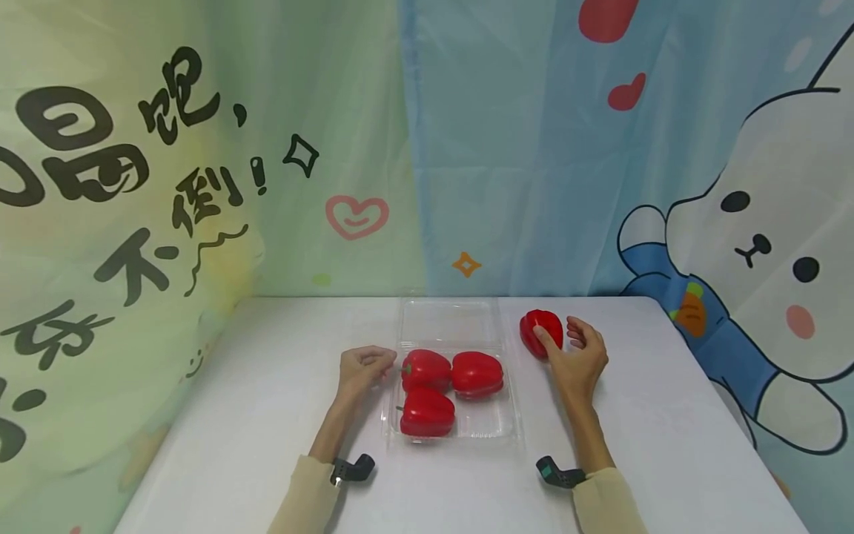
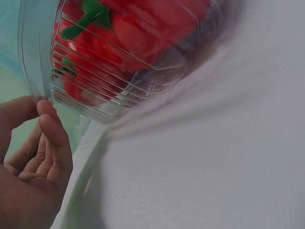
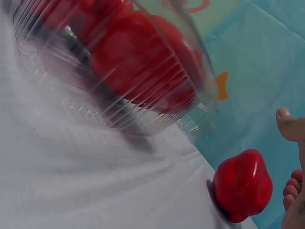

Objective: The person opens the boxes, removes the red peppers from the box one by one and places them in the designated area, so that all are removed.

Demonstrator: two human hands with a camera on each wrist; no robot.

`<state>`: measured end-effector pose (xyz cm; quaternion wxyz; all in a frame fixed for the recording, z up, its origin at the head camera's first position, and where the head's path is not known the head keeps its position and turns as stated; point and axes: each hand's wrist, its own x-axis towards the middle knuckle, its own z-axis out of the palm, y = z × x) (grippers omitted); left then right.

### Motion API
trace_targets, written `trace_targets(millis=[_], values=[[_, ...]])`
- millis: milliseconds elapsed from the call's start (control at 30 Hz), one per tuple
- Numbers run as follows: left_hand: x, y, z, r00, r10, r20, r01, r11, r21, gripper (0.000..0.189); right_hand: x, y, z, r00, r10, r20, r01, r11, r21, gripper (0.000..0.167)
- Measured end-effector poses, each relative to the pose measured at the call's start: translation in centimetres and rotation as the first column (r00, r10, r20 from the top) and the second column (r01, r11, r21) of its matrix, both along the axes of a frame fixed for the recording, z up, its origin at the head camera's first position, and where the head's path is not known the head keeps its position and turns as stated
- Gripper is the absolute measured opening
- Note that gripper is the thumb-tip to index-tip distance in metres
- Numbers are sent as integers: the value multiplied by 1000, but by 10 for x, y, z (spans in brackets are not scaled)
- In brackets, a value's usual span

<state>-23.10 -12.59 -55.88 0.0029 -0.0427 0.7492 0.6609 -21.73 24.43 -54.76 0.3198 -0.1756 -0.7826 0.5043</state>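
A clear plastic clamshell container (image 1: 483,426) lies on the table with its lid (image 1: 450,322) folded back. Three red bell peppers (image 1: 477,374) are in its base, two at the back and one at front left; green stems (image 2: 95,14) show on two. My left hand (image 1: 363,367) pinches the container's left rim between thumb and index finger. To the right of the container, another red bell pepper (image 3: 242,185) rests on the table. Around it my right hand (image 1: 579,360) is spread, thumb on the near side and fingers on the far right; a gap shows in the right wrist view.
The white table (image 1: 240,445) reaches back to a printed curtain (image 1: 494,148) with lettering, hearts and a cartoon rabbit. Dark wrist-worn devices (image 1: 353,469) sit on both wrists.
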Motion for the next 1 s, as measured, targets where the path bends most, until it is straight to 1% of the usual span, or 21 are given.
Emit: trace_targets(millis=[100,233,367,467,567,667,733,867,1000], values=[[0,-1,-1,1000,-6,-8,6,1000,-4,18,4,1,5,998,55,-7,-54,998,21,62],[-1,-1,-2,1000,-7,-10,7,1000,-17,17,7,3,8,991,133,-8,-132,990,56,63],[-1,-1,-2,1000,-2,-9,1,1000,-28,19,9,5,10,975,222,-33,-218,972,90,64],[-1,0,0,1000,0,-8,0,1000,-18,19,9,4,11,955,292,-53,-285,952,108,63],[0,-1,1,1000,-3,-1,3,1000,-10,19,10,3,13,930,361,-74,-351,929,117,63],[1,-1,1,1000,-3,2,3,1000,-14,19,11,2,15,905,419,-74,-408,904,126,63],[0,-1,1,1000,-5,4,5,1000,-13,18,13,1,17,892,448,-58,-438,889,131,63],[0,-1,1,1000,-3,6,3,1000,-16,19,15,0,19,874,486,-19,-478,865,152,65],[1,-1,1,1000,0,7,0,1000,-20,21,17,-2,21,850,527,-21,-518,841,155,67]])
